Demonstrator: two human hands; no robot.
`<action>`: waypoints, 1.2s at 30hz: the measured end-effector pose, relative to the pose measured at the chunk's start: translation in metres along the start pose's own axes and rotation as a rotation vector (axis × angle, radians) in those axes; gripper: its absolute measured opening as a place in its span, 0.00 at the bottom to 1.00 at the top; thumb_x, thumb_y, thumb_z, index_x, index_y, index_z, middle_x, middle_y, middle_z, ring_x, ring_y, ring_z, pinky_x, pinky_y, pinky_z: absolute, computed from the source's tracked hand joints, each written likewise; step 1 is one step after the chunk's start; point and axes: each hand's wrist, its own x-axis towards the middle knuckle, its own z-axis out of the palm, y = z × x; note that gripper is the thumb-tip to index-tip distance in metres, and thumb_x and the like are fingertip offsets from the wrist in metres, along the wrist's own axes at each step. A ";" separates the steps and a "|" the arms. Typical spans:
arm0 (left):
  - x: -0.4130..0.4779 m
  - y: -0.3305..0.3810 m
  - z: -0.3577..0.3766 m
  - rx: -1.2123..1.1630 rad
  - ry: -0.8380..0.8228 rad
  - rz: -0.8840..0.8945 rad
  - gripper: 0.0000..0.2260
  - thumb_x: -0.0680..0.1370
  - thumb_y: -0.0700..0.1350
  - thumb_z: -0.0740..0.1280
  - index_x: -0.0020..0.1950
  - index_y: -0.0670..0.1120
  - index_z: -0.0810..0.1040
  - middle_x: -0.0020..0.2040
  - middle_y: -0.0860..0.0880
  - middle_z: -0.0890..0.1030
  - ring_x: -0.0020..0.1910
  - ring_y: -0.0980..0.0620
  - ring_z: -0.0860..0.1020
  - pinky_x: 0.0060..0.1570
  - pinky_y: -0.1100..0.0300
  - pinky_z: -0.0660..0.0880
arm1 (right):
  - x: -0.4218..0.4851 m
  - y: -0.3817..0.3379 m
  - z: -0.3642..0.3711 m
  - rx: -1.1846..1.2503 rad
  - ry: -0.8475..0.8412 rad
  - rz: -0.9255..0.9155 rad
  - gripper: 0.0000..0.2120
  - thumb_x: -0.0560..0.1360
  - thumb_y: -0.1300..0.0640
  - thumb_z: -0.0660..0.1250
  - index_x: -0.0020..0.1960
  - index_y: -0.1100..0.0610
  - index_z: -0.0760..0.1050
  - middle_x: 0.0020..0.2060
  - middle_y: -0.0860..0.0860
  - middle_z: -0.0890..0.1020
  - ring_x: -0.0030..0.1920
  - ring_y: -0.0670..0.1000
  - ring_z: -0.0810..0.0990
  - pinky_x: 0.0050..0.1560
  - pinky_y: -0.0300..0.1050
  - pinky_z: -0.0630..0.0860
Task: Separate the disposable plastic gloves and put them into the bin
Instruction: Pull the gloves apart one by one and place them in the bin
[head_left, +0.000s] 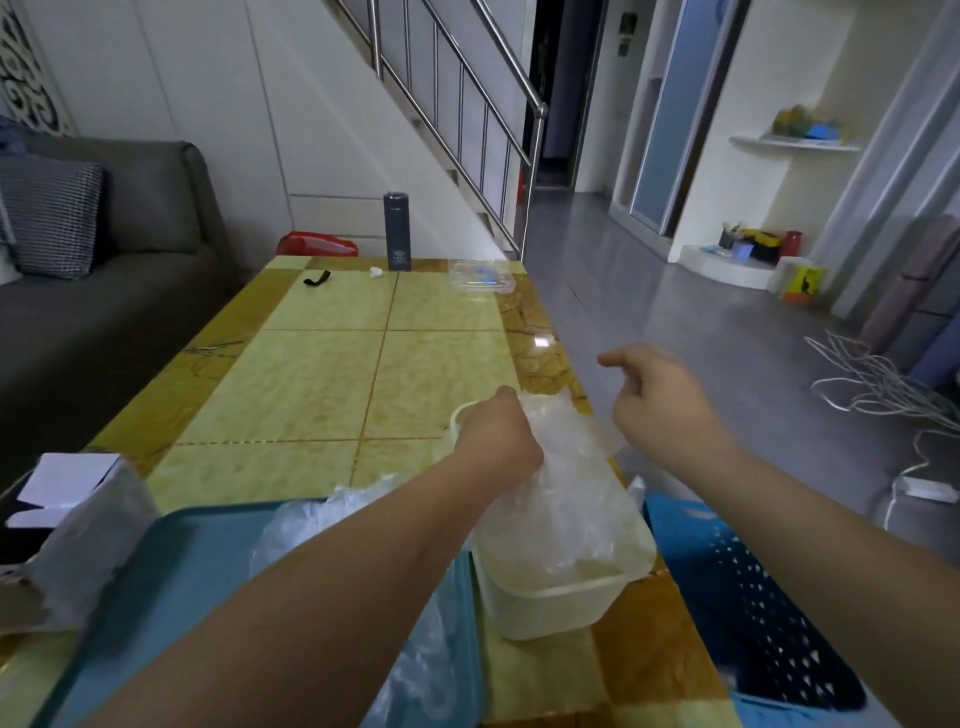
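Observation:
A cream plastic bin (556, 603) stands on the table's near right part, holding crumpled clear disposable gloves (571, 499). My left hand (493, 436) is over the bin's far end, fingers curled down into the plastic and gripping it. My right hand (660, 400) hovers just right of the bin and pinches a thin clear glove (608, 434) that stretches between the two hands. More clear gloves (415, 660) lie on a teal tray (171, 571) under my left forearm.
The yellow tiled table (322, 374) carries a dark flask (397, 231), a clear lidded box (480, 276) and a black strap (317, 279) at its far end. A blue perforated basket (753, 613) sits right of the table. White cables (883, 389) lie on the floor. A grey sofa (104, 270) stands left.

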 end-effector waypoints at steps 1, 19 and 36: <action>0.000 0.001 0.004 0.041 -0.011 0.008 0.17 0.75 0.40 0.69 0.62 0.43 0.70 0.56 0.43 0.80 0.57 0.41 0.80 0.47 0.55 0.75 | -0.003 -0.008 0.001 0.042 -0.017 -0.027 0.21 0.78 0.68 0.59 0.66 0.56 0.79 0.57 0.52 0.79 0.57 0.53 0.79 0.53 0.40 0.73; -0.085 -0.108 -0.072 0.028 0.113 0.236 0.16 0.77 0.51 0.74 0.64 0.52 0.79 0.62 0.56 0.77 0.64 0.55 0.73 0.65 0.58 0.70 | -0.044 -0.045 0.101 -0.634 -0.924 0.125 0.29 0.79 0.47 0.63 0.79 0.48 0.62 0.72 0.52 0.72 0.68 0.59 0.73 0.68 0.62 0.72; -0.154 -0.262 -0.027 0.208 0.176 0.101 0.14 0.76 0.52 0.70 0.56 0.46 0.84 0.60 0.49 0.83 0.62 0.45 0.78 0.63 0.53 0.74 | -0.135 -0.125 0.136 0.020 -0.370 -0.128 0.18 0.80 0.54 0.58 0.66 0.48 0.79 0.62 0.43 0.80 0.63 0.46 0.77 0.64 0.48 0.76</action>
